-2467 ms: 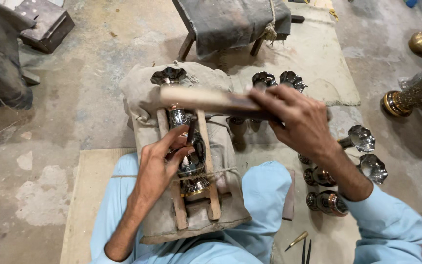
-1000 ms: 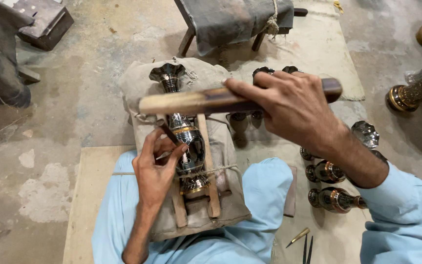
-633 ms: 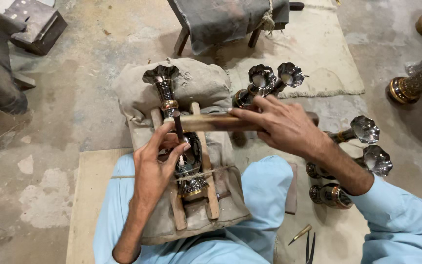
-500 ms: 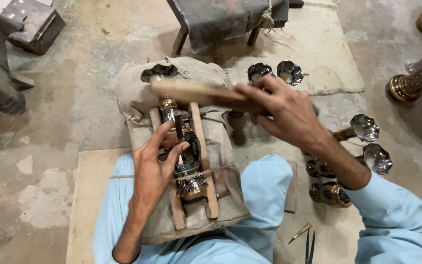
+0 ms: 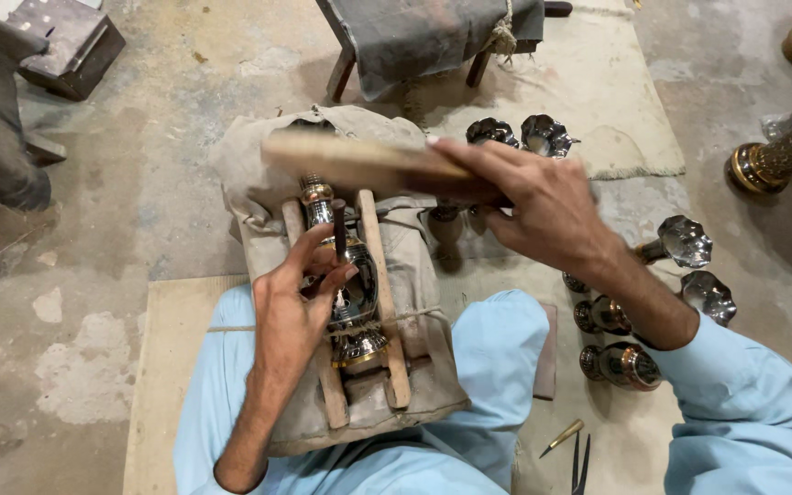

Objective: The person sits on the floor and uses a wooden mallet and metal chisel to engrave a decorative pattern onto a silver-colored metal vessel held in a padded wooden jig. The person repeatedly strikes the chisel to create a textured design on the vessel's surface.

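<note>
Above the metal vase, left hand pinching punch, right hand gripping wooden mallet.

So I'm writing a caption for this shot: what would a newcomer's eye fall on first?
First the right hand, raised mid-frame and gripping a blurred wooden mallet. Under it the left hand holds a thin dark punch upright on a shiny metal vessel, which lies between two wooden slats on a cloth-covered cushion on the person's lap. To the right, more polished goblet-like pieces lie on the floor.
</note>
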